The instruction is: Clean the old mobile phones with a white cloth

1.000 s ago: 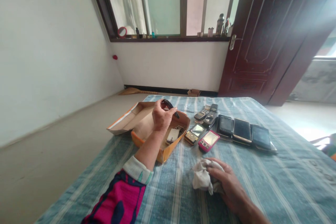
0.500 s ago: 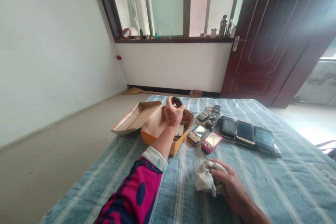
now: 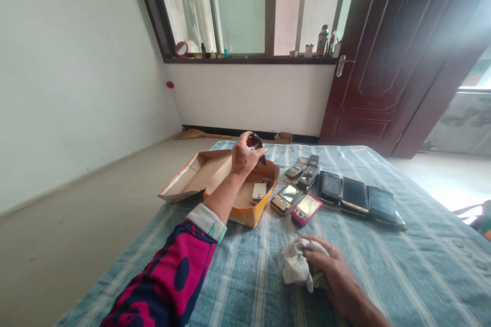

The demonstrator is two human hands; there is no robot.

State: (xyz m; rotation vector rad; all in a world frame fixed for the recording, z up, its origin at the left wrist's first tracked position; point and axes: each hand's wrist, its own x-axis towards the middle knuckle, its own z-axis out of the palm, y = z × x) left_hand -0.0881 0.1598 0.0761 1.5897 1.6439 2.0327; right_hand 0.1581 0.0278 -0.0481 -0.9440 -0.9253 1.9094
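My left hand [image 3: 243,158] is closed around a dark, glossy mobile phone [image 3: 260,149], tilted up above the open cardboard box [image 3: 245,216]. The fingers cover part of this phone. Inside the box lie a whitish phone [image 3: 259,192] and some darker items, partly hidden by the box wall. On the cloth-covered surface, my right hand [image 3: 339,271] grips a crumpled whitish cloth [image 3: 297,266]. Closest beyond it are a pink phone [image 3: 306,209] and a gold-and-black keypad phone [image 3: 286,199].
Several old keypad phones [image 3: 308,178] sit right of the box. Further right, larger touchscreen phones [image 3: 355,195] lie in a row. The box's lid [image 3: 195,176] stands open to the left. A blue striped cloth [image 3: 245,276] covers the surface.
My left hand has lifted the dark phone slightly up and to the left, showing more of the box's inside. My right hand stays with the cloth. The view has shifted a little.
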